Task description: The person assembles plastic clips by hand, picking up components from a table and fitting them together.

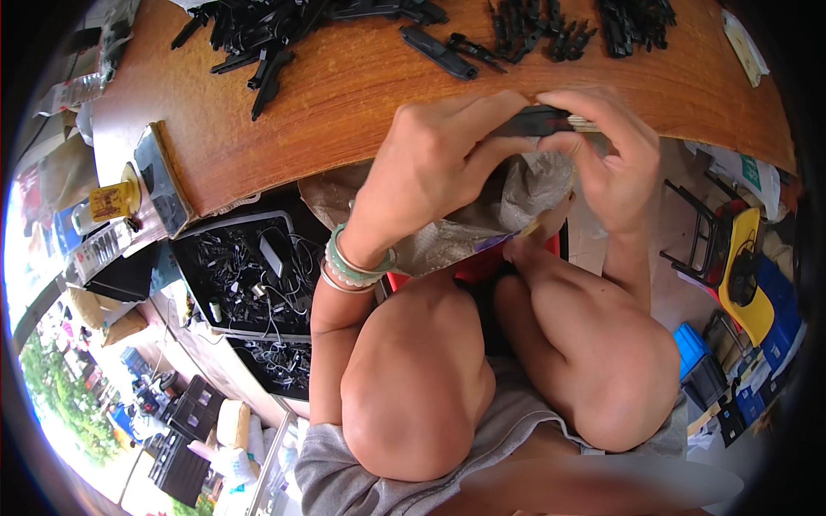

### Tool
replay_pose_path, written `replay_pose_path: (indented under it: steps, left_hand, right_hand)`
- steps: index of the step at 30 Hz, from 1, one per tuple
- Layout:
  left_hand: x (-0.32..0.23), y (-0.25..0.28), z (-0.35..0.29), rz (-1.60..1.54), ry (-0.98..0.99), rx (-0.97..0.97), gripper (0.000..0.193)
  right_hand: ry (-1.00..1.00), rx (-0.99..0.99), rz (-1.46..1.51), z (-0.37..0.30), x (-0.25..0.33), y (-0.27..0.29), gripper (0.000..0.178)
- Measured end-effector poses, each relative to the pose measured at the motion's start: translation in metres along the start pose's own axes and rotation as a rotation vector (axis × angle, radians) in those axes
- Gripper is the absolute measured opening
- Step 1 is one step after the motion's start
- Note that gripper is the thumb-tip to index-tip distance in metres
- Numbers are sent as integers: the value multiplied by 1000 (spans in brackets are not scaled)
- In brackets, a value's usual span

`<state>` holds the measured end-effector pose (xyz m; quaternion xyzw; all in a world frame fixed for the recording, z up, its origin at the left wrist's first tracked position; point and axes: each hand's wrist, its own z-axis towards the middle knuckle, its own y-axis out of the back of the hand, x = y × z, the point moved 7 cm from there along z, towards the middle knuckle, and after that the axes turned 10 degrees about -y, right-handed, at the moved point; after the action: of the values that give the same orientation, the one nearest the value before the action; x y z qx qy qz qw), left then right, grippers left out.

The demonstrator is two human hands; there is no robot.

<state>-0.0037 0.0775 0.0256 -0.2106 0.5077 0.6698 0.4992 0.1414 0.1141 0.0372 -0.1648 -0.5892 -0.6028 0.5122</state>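
In front of the table edge I hold up a small, flat black plastic part [535, 121] between my two hands. My left hand [428, 163], with pale green and white bangles at the wrist, pinches its left end between thumb and fingers. The thumb and forefinger of my right hand [618, 148] close on the right end, where a light ribbed strip [582, 125] shows. My fingertips hide much of the part. Beyond my hands, a long black plastic piece [437, 52] lies on the wooden table [361, 112].
Black parts lie on the table in a large heap [262, 30] and smaller clusters [538, 26]. A woven sack [447, 241] hangs below the edge, over my knees. Left of me stand trays [206, 314] of black pieces and cables; a yellow chair [747, 288] is at right.
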Motion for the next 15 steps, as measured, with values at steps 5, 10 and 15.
replay_pose_path:
  steps: [5,10,15]
  left_hand:
    - [15,11,-13,-100,-21,29,23]
    - [48,31,4,396,198,-252,28]
    - [59,34,-3,666,240,-255,30]
  right_hand:
    - [26,346,214,13,-13,-26,21]
    - [202,-5,-262,37,-13,-42,14]
    - [307,-202,-317,34,-3,-38,13]
